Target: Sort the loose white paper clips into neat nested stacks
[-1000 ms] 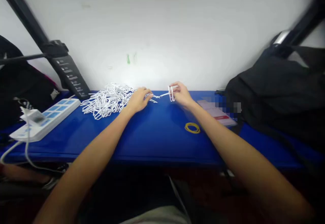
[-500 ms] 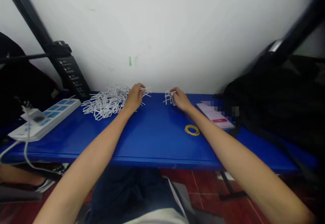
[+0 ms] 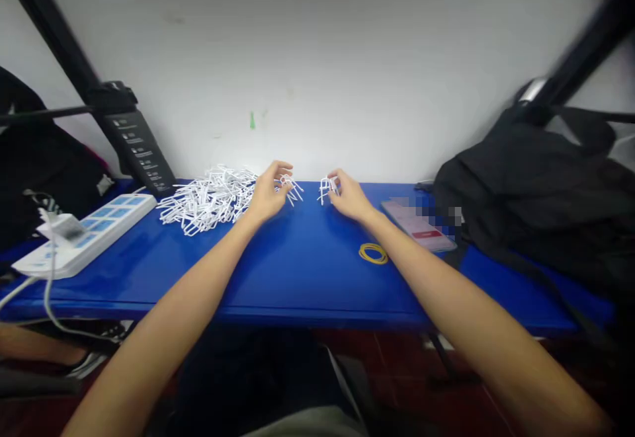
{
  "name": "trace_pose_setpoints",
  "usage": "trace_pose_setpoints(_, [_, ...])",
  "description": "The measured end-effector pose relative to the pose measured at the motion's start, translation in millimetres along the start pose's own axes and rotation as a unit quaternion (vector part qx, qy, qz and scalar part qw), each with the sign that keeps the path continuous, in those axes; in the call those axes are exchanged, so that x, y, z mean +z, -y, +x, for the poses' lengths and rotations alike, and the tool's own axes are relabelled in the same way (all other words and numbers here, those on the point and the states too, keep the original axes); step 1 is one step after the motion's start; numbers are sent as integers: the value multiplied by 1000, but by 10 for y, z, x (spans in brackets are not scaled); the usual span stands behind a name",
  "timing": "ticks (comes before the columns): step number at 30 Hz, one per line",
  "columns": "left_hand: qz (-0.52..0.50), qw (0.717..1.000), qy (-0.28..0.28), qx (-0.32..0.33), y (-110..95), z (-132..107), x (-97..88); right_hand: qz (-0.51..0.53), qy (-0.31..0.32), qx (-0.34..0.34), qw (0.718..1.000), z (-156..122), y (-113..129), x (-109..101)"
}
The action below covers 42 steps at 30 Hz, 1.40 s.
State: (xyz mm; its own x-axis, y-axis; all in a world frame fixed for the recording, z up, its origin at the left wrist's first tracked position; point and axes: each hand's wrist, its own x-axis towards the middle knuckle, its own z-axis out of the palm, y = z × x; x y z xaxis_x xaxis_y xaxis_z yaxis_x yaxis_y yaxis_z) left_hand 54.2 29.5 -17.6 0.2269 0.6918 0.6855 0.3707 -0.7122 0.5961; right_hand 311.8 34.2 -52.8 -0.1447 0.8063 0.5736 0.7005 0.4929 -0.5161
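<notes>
Head view, looking down at a blue table [image 3: 307,272] set against a white wall [image 3: 317,60]. The landmark is a loose pile of white wire clips [image 3: 208,200], heaped near the wall and tangled together.

The left hand [image 3: 266,194] is just beside the pile's right edge, with its fingers curled forward. Its grip pinches a small tangle of clips [image 3: 290,189] between thumb and fingertips, and the tangle sticks out to the right, off the pile and apart from it. The right hand [image 3: 350,199] is farther right of the pile, and its grip is pressed together on a second small cluster of clips [image 3: 327,190], held just above the table. The two clusters are near each other but not touching, with a narrow gap of blue between them.

Right of the pile and beyond the right hand, a yellow rubber band [image 3: 373,253] lies flat by the right forearm. Past it is a phone [image 3: 419,225], partly pixelated, next to a black bag [image 3: 516,186]. Left of the pile is a white power strip [image 3: 84,238] with blue switches, a plug [image 3: 64,227] in it and a cord [image 3: 49,298] trailing off the table edge.
</notes>
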Motion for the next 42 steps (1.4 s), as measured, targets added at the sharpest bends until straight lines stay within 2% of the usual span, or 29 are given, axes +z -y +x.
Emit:
trace_pose_setpoints(5, [-6, 999, 42, 1, -68, -31, 110, -27, -12, 7, 1000, 6, 13, -16])
trace_pose_setpoints(14, [19, 1000, 6, -16, -131, -14, 69, -24, 9, 13, 1000, -30, 112, 3])
trace_pose_setpoints(18, [-1, 999, 38, -22, -168, -35, 94, -14, 29, 20, 999, -73, 219, 4])
trace_pose_setpoints(22, [-33, 996, 75, -19, -179, -34, 85, -49, -5, -29, 998, -90, 354, -87])
trace_pose_setpoints(27, [45, 997, 69, -9, -70, -10, 24, -80, -4, -118, 990, -100, 567, -166])
trace_pose_setpoints(30, [143, 983, 113, -23, 74, -27, -8, -114, 44, -136, 983, -123, 622, -104])
trace_pose_setpoints(34, [183, 971, 151, -28, 202, -68, -30, -152, 95, -140, 974, -135, 580, 2])
trace_pose_setpoints(39, [169, 976, 139, -22, 179, -34, -49, -118, 83, -114, 983, -126, 512, 26])
trace_pose_setpoints(42, [150, 982, 113, -32, 148, 7, -67, -82, 69, -87, 990, -118, 489, 12])
